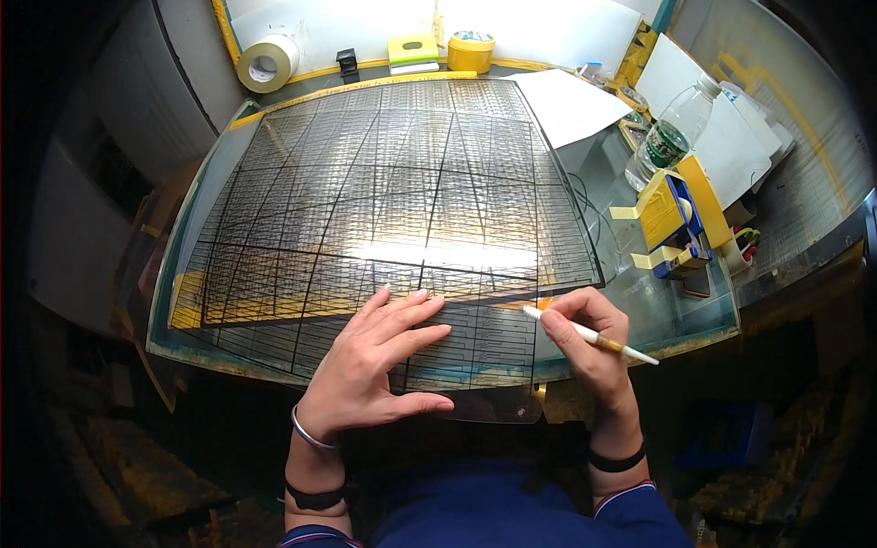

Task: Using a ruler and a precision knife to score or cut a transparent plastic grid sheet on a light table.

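A large clear film sheet [384,183] printed with a dark grid pattern lies flat on a glass light table [658,310]. My left hand [379,361] rests palm down on the sheet's near edge, fingers spread. To its right, my right hand [589,338] grips a thin white pen-like tool [589,336] with a brown band, its tip at the sheet's near right edge.
At the back stand a roll of beige tape [267,62], a yellow tape roll [470,50], a small black clip [347,64] and a yellow-green pad [413,50]. A white paper [566,102], a plastic bottle [671,132] and a blue tape dispenser [676,224] sit at right.
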A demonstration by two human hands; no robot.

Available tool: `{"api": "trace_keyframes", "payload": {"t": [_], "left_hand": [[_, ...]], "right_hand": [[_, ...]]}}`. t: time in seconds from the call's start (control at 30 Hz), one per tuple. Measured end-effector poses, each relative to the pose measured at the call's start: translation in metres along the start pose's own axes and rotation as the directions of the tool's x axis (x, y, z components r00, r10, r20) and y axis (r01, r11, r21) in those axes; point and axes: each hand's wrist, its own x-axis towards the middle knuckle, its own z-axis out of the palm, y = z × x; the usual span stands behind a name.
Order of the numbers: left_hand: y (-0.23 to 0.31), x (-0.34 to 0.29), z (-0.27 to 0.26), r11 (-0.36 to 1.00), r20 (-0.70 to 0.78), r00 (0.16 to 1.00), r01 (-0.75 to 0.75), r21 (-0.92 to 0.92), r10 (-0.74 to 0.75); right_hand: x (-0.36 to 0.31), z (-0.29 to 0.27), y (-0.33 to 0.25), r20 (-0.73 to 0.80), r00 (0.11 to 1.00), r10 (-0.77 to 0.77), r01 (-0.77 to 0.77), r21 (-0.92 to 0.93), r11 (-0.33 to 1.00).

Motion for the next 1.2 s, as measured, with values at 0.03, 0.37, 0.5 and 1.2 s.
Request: {"api": "trace_keyframes", "payload": {"t": [0.03, 0.37, 0.5, 1.2], "left_hand": [[0.0, 0.0, 0.0, 1.0, 0.0, 1.0, 0.0, 0.002, 0.0], [-0.001, 0.0, 0.001, 1.0, -0.001, 1.0, -0.007, 0.007, 0.007], [-0.001, 0.0, 0.001, 1.0, 0.0, 1.0, -0.006, 0.006, 0.006], [0.0, 0.0, 0.0, 1.0, -0.004, 1.0, -0.003, 0.003, 0.003]], "right_hand": [[0.001, 0.003, -0.001, -0.046, 0.999, 0.024, -0.022, 0.048, 0.999], [0.004, 0.0, 0.003, 0.05, 0.984, -0.17, 0.178, -0.302, 0.937], [0.005, -0.012, 0.003, 0.296, 0.927, -0.23, 0.304, -0.237, 0.923], [0.002, 0.0, 0.0, 0.073, 0.993, -0.092, 0.106, -0.23, 0.967]]}}
